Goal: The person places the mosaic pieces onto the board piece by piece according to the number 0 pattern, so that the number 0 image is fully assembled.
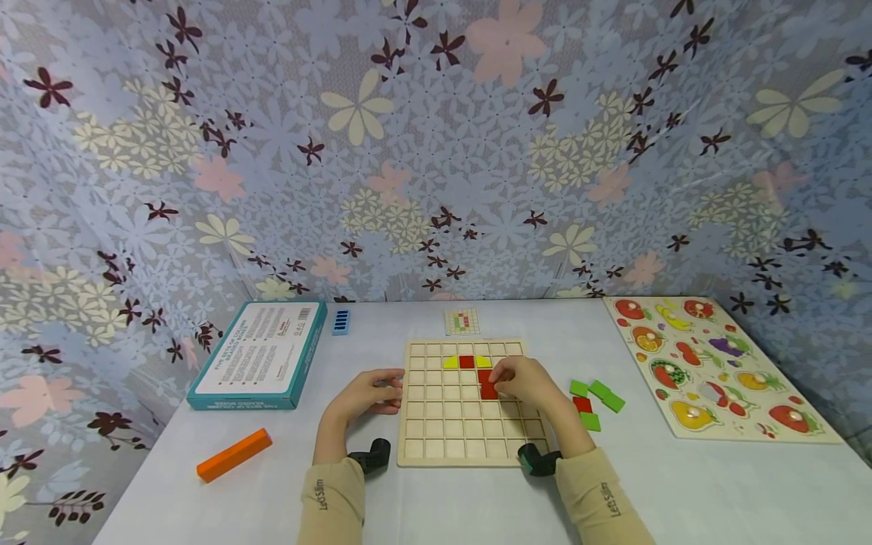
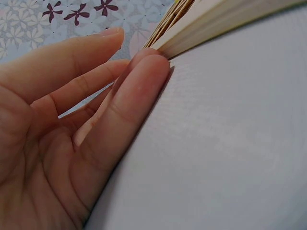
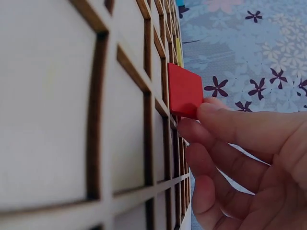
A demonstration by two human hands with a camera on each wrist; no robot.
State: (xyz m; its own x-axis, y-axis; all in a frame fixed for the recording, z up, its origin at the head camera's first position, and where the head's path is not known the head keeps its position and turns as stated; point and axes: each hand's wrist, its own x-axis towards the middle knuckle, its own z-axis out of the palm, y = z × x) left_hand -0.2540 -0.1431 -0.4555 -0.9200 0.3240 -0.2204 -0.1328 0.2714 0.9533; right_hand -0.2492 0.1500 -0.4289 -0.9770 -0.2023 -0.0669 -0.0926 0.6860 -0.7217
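A wooden grid board [image 1: 432, 428] lies flat before me. In its upper rows sit two yellow pieces [image 1: 451, 363] with a red square tile [image 1: 466, 362] between them. My right hand [image 1: 521, 381] is over the board's right half, thumb and fingertips pinching another red tile [image 3: 184, 91] at its edge. That tile stands tilted up from the grid in the right wrist view. In the head view, red also shows just above the pinched tile. At the board's left edge is my left hand [image 1: 371, 392], its fingers relaxed and the fingertips right at the rim.
Several green tiles [image 1: 599, 390] and a loose red tile [image 1: 582, 404] lie right of the board. A pattern card [image 1: 462, 322] is behind it. A fruit puzzle board [image 1: 722, 371] stands far right; a teal box [image 1: 259, 352], blue piece [image 1: 341, 322] and orange bar [image 1: 235, 455] are left.
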